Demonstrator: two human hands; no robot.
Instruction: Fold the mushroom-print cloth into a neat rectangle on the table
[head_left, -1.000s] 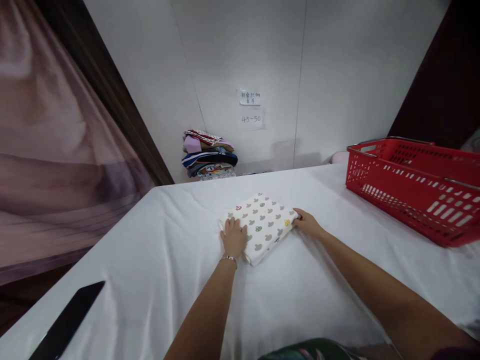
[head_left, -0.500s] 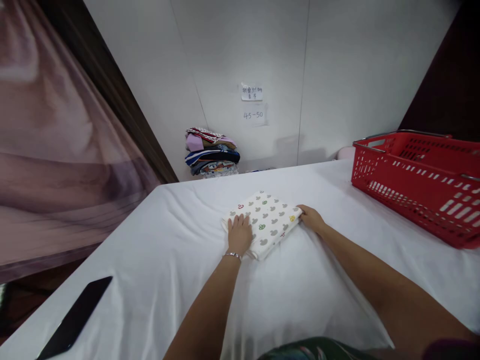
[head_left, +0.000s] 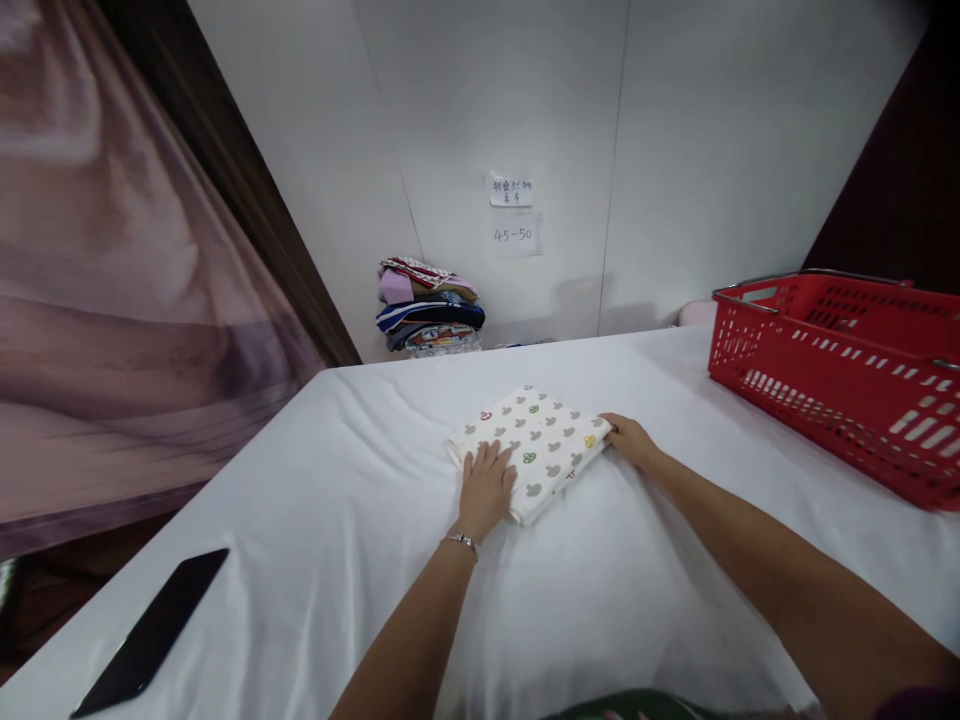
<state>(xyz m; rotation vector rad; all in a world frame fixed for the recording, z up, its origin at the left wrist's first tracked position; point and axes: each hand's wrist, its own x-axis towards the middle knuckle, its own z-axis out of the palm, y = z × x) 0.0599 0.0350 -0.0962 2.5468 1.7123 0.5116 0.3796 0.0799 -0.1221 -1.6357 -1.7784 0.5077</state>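
A folded white cloth [head_left: 541, 430] with grey, green, red and yellow mushroom-like prints lies on the white-covered table [head_left: 360, 480]. My left hand [head_left: 486, 490], with a bracelet at the wrist, rests flat on the cloth's near left edge, its fingers stretched out. At the cloth's right corner, my right hand [head_left: 628, 440] pinches the folded layers between thumb and fingers. The exact kind of cloth item cannot be made out from its folded shape.
A red plastic basket [head_left: 832, 390] with metal handles stands at the right. A black flat device [head_left: 154, 630] lies at the left front. Behind the table's far edge rises a stack of folded clothes [head_left: 431, 310] against the wall. A pinkish curtain [head_left: 135, 300] hangs at left.
My left hand has slid slightly toward me and to the right along the cloth's near edge. My right hand keeps its hold on the corner. The view has shifted slightly.
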